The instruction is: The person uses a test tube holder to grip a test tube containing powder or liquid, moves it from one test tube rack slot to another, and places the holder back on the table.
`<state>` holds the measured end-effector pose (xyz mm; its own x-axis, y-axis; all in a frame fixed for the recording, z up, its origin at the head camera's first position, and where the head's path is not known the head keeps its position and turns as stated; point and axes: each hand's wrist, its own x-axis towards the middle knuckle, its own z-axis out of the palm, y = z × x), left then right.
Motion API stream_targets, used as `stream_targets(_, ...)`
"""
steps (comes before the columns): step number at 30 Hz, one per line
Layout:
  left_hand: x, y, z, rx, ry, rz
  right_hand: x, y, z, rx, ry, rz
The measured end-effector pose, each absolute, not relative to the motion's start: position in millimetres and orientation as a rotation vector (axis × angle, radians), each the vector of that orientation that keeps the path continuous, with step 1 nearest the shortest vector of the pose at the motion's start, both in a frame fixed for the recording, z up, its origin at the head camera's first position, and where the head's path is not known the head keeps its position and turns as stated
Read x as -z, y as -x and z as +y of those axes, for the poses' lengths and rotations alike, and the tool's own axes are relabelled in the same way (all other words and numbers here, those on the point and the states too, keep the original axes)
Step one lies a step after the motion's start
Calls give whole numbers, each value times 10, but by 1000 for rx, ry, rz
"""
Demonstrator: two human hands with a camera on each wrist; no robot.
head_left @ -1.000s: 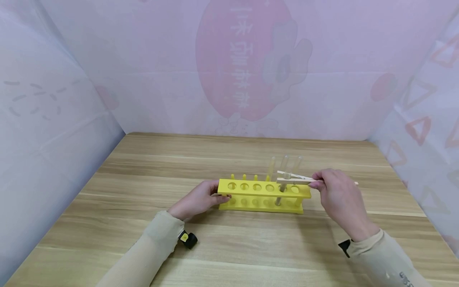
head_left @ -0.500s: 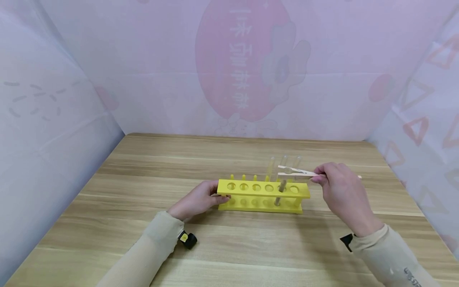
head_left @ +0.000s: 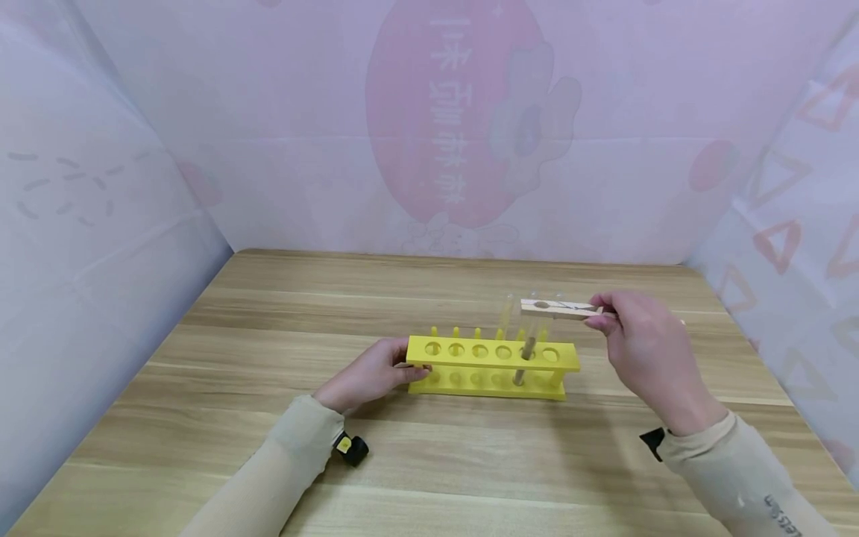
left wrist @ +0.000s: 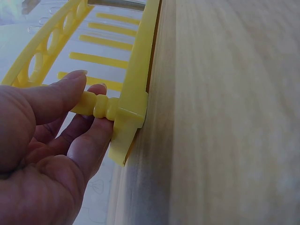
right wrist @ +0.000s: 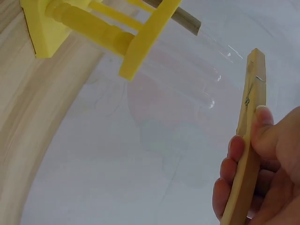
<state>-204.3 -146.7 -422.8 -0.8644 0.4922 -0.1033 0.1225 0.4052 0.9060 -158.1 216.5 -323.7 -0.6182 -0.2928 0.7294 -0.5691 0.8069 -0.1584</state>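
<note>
My left hand (head_left: 376, 373) grips the end post of a yellow test tube rack (head_left: 492, 352) on the table; the left wrist view shows thumb and fingers around that post (left wrist: 86, 104). A glass test tube (head_left: 529, 347) with greyish-brown contents stands in a hole near the rack's right end. My right hand (head_left: 647, 354) holds a wooden test tube clamp (head_left: 567, 309), its jaws now together at the height of the tube's mouth. In the right wrist view the clamp (right wrist: 255, 77) is beside the tube's clear upper end; whether they touch, I cannot tell.
Clear test tubes (head_left: 507, 313) stand upside down on pegs along the rack's back right. Bare yellow pegs (head_left: 456, 332) line its back left. Printed cloth walls (head_left: 302, 194) surround the wood-grain table (head_left: 322, 298) at the back and sides.
My right hand has raised the clamp from just above the rack to the tube's mouth. The clamp's jaws, apart before, have come together. The left hand and rack have stayed put.
</note>
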Motion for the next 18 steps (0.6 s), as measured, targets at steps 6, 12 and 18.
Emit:
stream_targets(6, 4224, 2044, -1474, -1438, -540, 2316, 3155, 1550, 2169, -517, -611, -2276)
stream_targets(12, 4225, 2048, -1480, -1435, -542, 2308, 3098, 1561, 2233, -511, -613, -2265)
stream_targets(18, 4229, 2049, -1473, -1444, -547, 2305, 3044, 1613, 2413, -511, -559, -2256)
